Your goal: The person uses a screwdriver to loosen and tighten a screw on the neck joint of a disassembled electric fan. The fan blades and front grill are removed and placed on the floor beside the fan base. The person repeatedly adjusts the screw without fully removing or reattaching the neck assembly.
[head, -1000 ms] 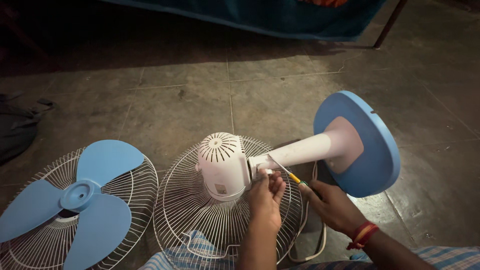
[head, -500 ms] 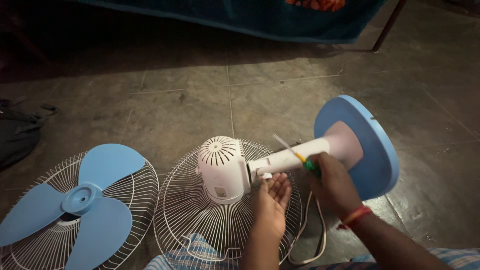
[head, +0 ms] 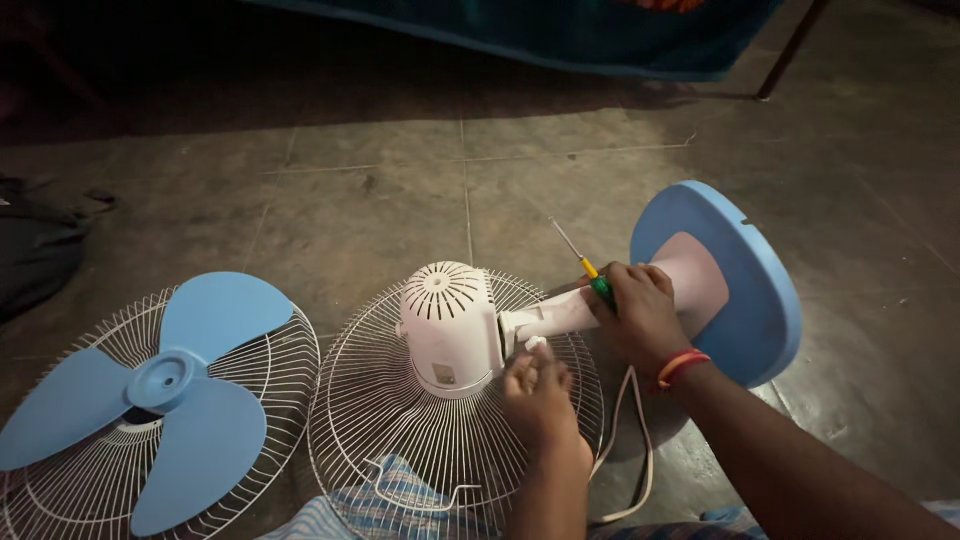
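On the tiled floor [head: 400, 190], seen from the head camera, a white table fan lies on its side. Its motor housing [head: 447, 325] rests on a white wire grille [head: 380, 440], and the white neck [head: 550, 315] runs right to a round blue base [head: 750, 290] standing on edge. The right hand [head: 640, 315] wraps closed around the neck near the base and grips a screwdriver [head: 585, 265] with a yellow and green handle, whose thin shaft points up and away to the left. The left hand [head: 540, 395] sits just below the joint between housing and neck, fingers curled toward it; whether it pinches anything cannot be told. A white cord [head: 625, 450] loops on the floor between the forearms. Well apart on the left, a blue three-blade propeller [head: 160, 390] lies on a second wire grille [head: 285, 350].
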